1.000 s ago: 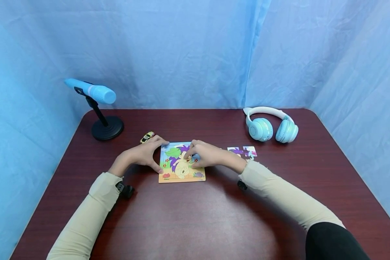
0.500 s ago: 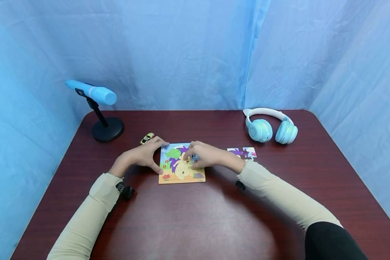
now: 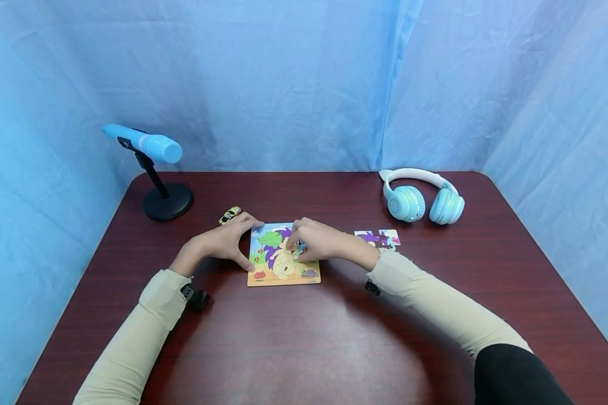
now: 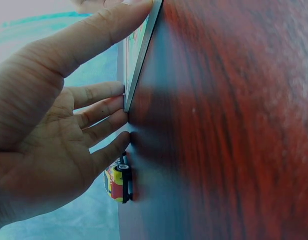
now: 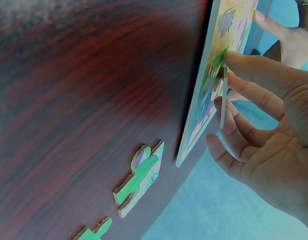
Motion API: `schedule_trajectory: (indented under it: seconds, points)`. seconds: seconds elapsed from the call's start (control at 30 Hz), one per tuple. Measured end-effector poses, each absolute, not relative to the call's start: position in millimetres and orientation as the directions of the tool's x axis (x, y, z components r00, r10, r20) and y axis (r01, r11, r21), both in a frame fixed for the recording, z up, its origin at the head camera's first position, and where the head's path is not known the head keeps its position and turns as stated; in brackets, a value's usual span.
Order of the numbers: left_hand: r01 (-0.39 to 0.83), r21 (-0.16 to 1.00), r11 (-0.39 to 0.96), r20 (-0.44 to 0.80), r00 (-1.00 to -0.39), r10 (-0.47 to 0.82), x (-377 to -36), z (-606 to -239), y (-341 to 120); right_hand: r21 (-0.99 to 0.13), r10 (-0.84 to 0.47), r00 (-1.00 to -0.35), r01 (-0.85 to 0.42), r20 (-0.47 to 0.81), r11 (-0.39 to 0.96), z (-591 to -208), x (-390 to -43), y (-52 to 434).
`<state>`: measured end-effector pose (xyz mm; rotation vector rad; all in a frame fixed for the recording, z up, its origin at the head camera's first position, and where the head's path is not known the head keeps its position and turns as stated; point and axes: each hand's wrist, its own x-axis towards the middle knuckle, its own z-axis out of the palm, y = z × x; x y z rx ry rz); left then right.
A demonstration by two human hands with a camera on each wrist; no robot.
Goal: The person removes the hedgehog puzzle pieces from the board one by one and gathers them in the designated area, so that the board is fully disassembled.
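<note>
Blue curtains close in a dark red tabletop (image 3: 304, 337); near its middle lies a puzzle board (image 3: 284, 270), most of its cartoon picture already filled in. The left hand (image 3: 223, 241) steadies the board's left edge, thumb and straight fingers pressed flat against it and gripping nothing; the right hand (image 3: 316, 241) pinches a puzzle piece (image 5: 223, 102) at the picture's right side, tilted and not yet seated. Loose pieces (image 3: 378, 237) wait just right of the board (at least two), so the work looks largely done, with this piece and those left to fit; a toy car (image 4: 119, 182) sits by the left fingers.
</note>
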<state>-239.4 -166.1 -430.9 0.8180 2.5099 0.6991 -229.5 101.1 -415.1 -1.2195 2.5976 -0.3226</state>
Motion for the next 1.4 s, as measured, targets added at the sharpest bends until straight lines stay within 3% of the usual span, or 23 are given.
schedule_trajectory:
  seconds: [0.97, 1.4]
  points:
    - [0.404, 0.577, 0.71, -0.237, -0.749, 0.619, -239.0, -430.4, -165.0, -0.285, -0.779, -0.62, -0.733, -0.093, 0.617, -415.3, -227.0, 107.1]
    - [0.401, 0.584, 0.705, -0.228, -0.753, 0.617, -236.0, -428.6, -165.8, -0.305, -0.772, -0.635, -0.732, -0.015, 0.609, -414.3, -221.7, 140.1]
